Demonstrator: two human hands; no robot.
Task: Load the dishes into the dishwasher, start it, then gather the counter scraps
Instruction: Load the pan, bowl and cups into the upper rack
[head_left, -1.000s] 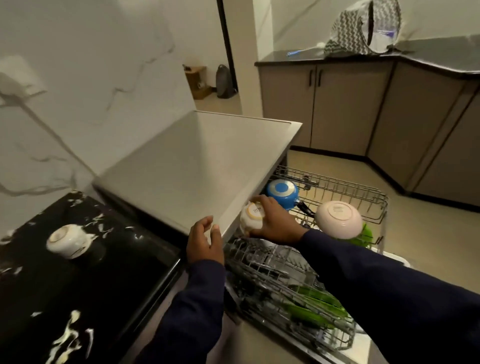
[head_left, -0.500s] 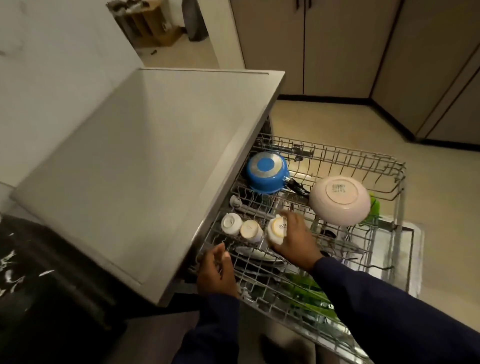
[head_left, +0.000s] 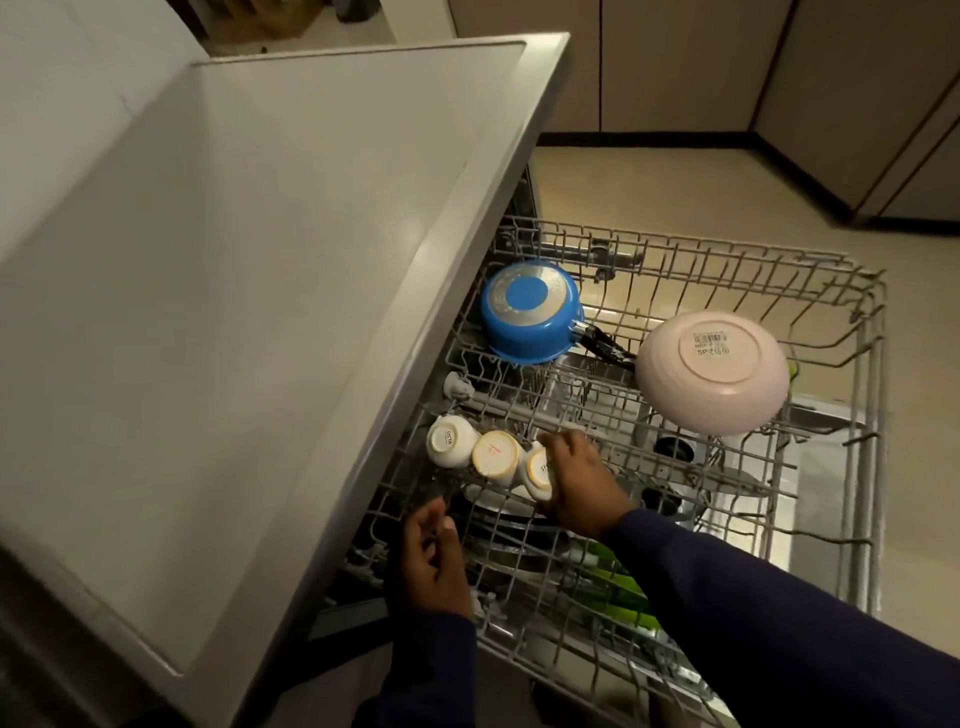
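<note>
right hand (head_left: 582, 480) curled round third cup (head_left: 537, 470) | left hand (head_left: 428, 564) loosely curled, empty, at rack (head_left: 862, 395) edge

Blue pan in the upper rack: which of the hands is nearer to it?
Right. The right hand grips a cup below the blue pan; the left hand sits lower still, at the upper rack's front edge.

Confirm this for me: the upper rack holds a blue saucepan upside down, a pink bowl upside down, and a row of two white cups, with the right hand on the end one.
Not quite: the row has three white cups, not two. The head view shows the right hand with its grip on the third. The blue saucepan and pink bowl do sit upside down in the upper rack.
</note>
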